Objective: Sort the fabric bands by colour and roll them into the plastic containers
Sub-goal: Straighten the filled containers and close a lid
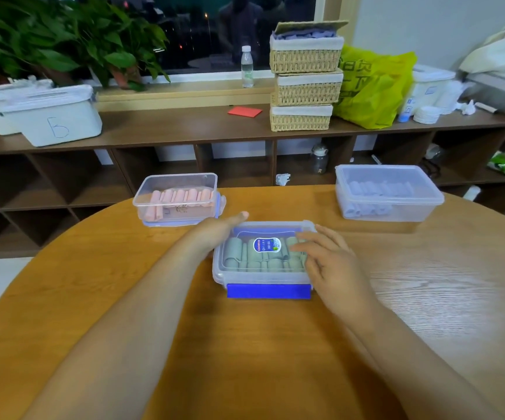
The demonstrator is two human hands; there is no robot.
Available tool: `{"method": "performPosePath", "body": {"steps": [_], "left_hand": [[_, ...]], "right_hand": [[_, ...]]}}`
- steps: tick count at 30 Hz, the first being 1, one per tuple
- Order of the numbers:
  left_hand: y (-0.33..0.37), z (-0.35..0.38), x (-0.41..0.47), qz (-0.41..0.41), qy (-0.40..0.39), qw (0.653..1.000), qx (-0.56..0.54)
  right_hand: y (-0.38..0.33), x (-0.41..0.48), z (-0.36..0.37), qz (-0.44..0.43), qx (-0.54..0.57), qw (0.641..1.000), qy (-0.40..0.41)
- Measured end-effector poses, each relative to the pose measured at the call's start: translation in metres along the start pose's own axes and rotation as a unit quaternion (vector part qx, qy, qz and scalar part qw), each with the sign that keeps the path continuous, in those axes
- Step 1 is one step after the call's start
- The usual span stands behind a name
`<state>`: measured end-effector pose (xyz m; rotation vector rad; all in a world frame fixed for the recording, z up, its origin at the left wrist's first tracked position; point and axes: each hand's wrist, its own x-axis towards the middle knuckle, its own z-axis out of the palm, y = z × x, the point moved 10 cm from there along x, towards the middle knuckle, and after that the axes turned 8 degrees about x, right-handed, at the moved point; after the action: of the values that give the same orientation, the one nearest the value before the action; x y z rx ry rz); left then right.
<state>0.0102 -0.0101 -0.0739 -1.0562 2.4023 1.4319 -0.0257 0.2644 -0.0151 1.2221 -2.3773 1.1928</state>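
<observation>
Pressure is best spread evenly over the lid by flat-fingered left hand and right hand before the latch is snapped.

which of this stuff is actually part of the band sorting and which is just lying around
Job: green-band container, lidded, with left hand and right hand on it; open pink-band container; lidded lilac-band container.
Lying about: wicker baskets, water bottle, yellow-green bag, red card, white bins.

Head-worn view (wide-angle) faces forward and down, close above left hand, right hand, table.
</observation>
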Motion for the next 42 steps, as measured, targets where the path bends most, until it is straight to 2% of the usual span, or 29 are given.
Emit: {"method": "performPosePath", "body": {"steps": [2, 4, 7, 9, 11, 14, 17, 20, 22, 24, 30, 35, 38, 40, 42], "left_hand": [[0.001, 0.004, 0.000, 0.003, -0.031, 0.999, -0.001], [0.001, 0.006, -0.001, 0.015, -0.042, 0.999, -0.014], [0.017, 0.004, -0.002, 0.131, 0.014, 0.985, -0.112], [0.022, -0.005, -0.008, 0.207, 0.058, 0.958, -0.191], [0.026, -0.009, -0.012, 0.244, 0.063, 0.948, -0.193], [0.035, -0.011, -0.011, 0.266, 0.066, 0.954, -0.124], [0.044, -0.009, -0.012, 0.292, 0.085, 0.953, -0.001], [0.063, 0.004, -0.015, 0.315, 0.063, 0.923, 0.210], [0.076, 0.019, -0.023, 0.308, 0.021, 0.907, 0.285], [0.082, 0.031, -0.025, 0.297, -0.004, 0.918, 0.262], [0.078, 0.026, -0.025, 0.309, 0.051, 0.926, 0.212], [0.076, 0.025, -0.028, 0.306, 0.054, 0.930, 0.199], [0.075, 0.025, -0.029, 0.289, 0.043, 0.942, 0.166], [0.076, 0.021, -0.031, 0.293, 0.061, 0.947, 0.116], [0.073, 0.004, -0.030, 0.290, 0.112, 0.951, -0.004]], "right_hand": [[-0.017, -0.002, 0.004, -0.066, -0.018, 0.998, 0.011], [-0.024, -0.005, 0.008, -0.085, -0.012, 0.996, 0.014], [-0.027, -0.015, 0.009, -0.079, 0.016, 0.997, -0.012], [-0.029, -0.024, 0.018, -0.095, -0.017, 0.993, -0.064], [-0.026, -0.030, 0.027, -0.114, -0.070, 0.985, -0.105], [-0.022, -0.031, 0.032, -0.132, -0.108, 0.981, -0.090], [-0.022, -0.029, 0.032, -0.131, -0.104, 0.984, -0.055], [-0.022, -0.030, 0.032, -0.132, -0.094, 0.986, -0.037], [-0.023, -0.030, 0.029, -0.134, -0.084, 0.987, -0.027], [-0.025, -0.029, 0.025, -0.132, -0.063, 0.989, -0.023], [-0.014, -0.023, 0.019, -0.063, 0.041, 0.997, 0.011], [-0.017, -0.024, 0.017, -0.066, 0.015, 0.996, 0.051], [-0.019, -0.024, 0.017, -0.052, 0.010, 0.998, 0.042], [-0.024, -0.023, 0.017, -0.051, -0.016, 0.998, 0.025], [-0.034, -0.021, 0.016, -0.047, -0.058, 0.997, 0.010]]}}
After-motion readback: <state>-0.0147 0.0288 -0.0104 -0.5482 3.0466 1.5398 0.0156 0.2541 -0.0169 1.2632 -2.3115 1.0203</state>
